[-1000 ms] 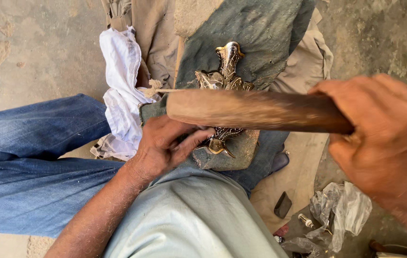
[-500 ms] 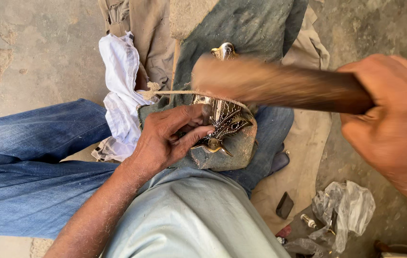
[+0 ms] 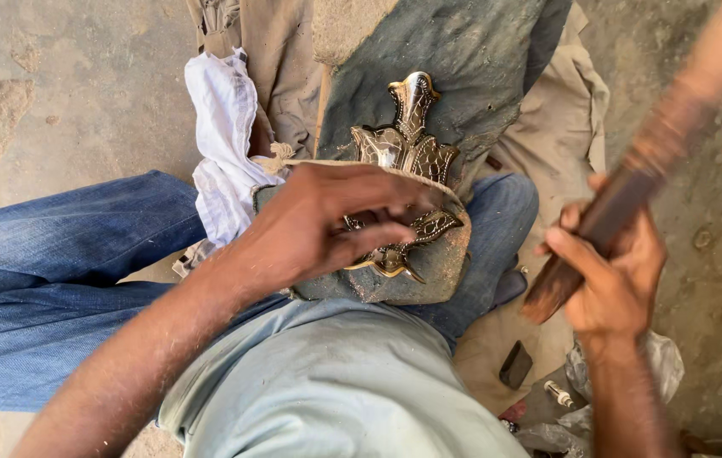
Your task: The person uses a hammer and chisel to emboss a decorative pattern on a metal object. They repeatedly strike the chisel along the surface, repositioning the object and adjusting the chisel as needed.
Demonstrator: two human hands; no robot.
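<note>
While the left hand (image 3: 327, 229) pins the ornate silver-and-brass metal casting (image 3: 408, 161) on its grey stone block (image 3: 429, 271), fingers curled loosely, nothing gripped. At three o'clock, the right hand (image 3: 611, 271) is closed round a raised brown wooden mallet (image 3: 632, 187).

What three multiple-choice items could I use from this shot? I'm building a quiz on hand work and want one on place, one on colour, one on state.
1. Where does the ornate metal piece lie?
A. On a stone block in the person's lap
B. On the bare ground by the white cloth
C. In the right hand

2. What colour are the trousers?
A. Black
B. Blue
C. Red

3. How is the wooden stick?
A. Lying flat on the ground
B. Resting across the metal piece
C. Raised, gripped by the right hand

Answers:
1. A, the piece sits on the grey stone block, with the left hand on it.
2. B, blue denim covers the leg at the left.
3. C, the right hand is closed round the stick, which points up and away, blurred at its far end.
</note>
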